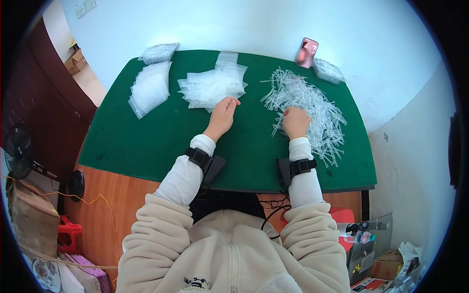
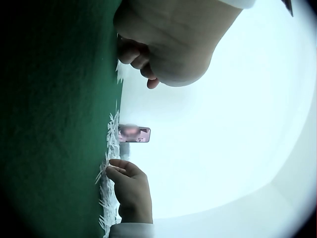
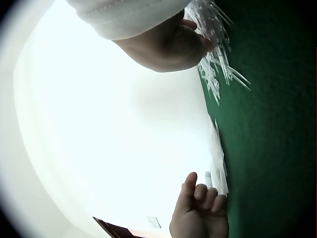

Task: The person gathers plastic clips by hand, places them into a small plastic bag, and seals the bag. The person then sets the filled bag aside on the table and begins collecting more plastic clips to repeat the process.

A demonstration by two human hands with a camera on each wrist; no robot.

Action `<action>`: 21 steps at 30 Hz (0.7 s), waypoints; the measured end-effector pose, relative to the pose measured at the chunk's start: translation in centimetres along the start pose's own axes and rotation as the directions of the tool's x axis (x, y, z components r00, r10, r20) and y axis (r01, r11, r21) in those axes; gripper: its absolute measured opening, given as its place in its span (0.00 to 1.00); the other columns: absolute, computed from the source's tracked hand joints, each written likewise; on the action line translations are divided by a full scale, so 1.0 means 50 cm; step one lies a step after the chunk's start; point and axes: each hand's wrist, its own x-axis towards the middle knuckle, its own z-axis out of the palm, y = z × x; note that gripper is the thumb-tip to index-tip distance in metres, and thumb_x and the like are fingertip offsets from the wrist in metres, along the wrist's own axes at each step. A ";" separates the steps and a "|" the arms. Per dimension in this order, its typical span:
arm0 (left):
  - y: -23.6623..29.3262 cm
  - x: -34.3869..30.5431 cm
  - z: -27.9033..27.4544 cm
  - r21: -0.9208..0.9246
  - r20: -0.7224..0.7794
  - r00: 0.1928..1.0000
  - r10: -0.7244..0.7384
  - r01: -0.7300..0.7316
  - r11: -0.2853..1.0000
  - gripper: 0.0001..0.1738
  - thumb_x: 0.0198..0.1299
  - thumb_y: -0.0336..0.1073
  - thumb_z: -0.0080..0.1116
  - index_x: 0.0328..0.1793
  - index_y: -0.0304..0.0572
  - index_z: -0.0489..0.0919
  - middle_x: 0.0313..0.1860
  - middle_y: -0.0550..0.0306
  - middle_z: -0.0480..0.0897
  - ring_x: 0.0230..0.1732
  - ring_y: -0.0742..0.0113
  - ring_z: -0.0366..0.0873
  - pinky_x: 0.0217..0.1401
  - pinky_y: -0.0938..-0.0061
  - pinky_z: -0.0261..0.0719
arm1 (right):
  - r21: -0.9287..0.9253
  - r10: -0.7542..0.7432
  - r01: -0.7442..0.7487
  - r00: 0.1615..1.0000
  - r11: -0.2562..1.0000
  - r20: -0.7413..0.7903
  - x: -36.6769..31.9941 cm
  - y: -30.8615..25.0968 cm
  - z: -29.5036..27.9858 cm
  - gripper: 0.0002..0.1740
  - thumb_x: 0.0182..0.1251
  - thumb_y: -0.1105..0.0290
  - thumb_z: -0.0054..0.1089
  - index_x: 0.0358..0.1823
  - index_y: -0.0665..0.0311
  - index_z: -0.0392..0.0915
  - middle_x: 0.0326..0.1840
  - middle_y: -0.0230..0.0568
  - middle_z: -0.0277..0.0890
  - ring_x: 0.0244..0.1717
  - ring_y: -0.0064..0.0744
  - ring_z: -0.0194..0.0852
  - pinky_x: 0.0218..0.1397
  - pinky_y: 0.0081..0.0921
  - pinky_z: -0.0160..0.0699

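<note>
Many thin clear plastic pieces with looped ends [image 1: 320,115] lie heaped on the right of the green table. The right hand [image 1: 296,122] is at the heap's left side; in the left wrist view this hand [image 2: 131,191] pinches at the pieces with thumb and forefinger, their exact number hidden. By the near edge of a fanned pile of clear bags [image 1: 210,87] is the left hand [image 1: 223,116], its fingers curled. The right wrist view shows the left hand [image 3: 200,213] with thumb raised and fingers folded, nothing clearly visible in it.
Another stack of clear bags [image 1: 150,89] lies at the left, with a filled clear packet [image 1: 159,52] behind it. A phone [image 1: 306,52] leans on the wall at the back right, beside another packet [image 1: 328,71]. The table's front edge [image 1: 254,187] is near the person's body.
</note>
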 end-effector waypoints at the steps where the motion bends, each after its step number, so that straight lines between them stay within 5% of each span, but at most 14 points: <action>1: 0.003 0.000 -0.001 0.001 0.000 1.000 0.000 0.000 1.000 0.14 0.65 0.38 0.42 0.39 0.36 0.76 0.23 0.59 0.72 0.26 0.72 0.68 0.32 0.75 0.66 | 0.009 -0.005 0.006 0.999 1.000 -0.043 -0.001 -0.001 0.004 0.08 0.54 0.71 0.50 0.30 0.53 0.80 0.38 0.38 0.75 0.45 0.42 0.68 0.46 0.45 0.59; 3: 0.007 -0.001 -0.001 -0.009 0.011 1.000 -0.016 0.016 1.000 0.14 0.64 0.38 0.42 0.39 0.36 0.76 0.22 0.60 0.72 0.26 0.73 0.68 0.31 0.76 0.66 | 0.022 -0.015 0.018 0.992 1.000 -0.128 -0.003 0.002 0.012 0.08 0.54 0.71 0.50 0.29 0.53 0.80 0.37 0.38 0.74 0.45 0.43 0.68 0.46 0.45 0.59; 12: 0.008 -0.004 0.003 -0.039 0.070 0.997 -0.028 0.031 0.999 0.13 0.64 0.36 0.43 0.42 0.39 0.78 0.22 0.69 0.67 0.26 0.80 0.62 0.30 0.83 0.61 | -0.059 -0.050 0.046 0.996 0.997 -0.078 -0.002 -0.004 0.018 0.06 0.54 0.70 0.50 0.29 0.55 0.78 0.35 0.37 0.73 0.43 0.43 0.67 0.45 0.45 0.59; 21: 0.004 -0.003 0.004 -0.039 0.081 0.996 -0.025 0.028 0.999 0.13 0.63 0.36 0.42 0.40 0.37 0.77 0.21 0.63 0.71 0.24 0.75 0.66 0.29 0.78 0.65 | 0.081 -0.112 0.118 0.991 0.990 -0.076 -0.005 -0.023 0.011 0.04 0.52 0.68 0.56 0.30 0.57 0.77 0.34 0.39 0.75 0.42 0.45 0.71 0.43 0.44 0.67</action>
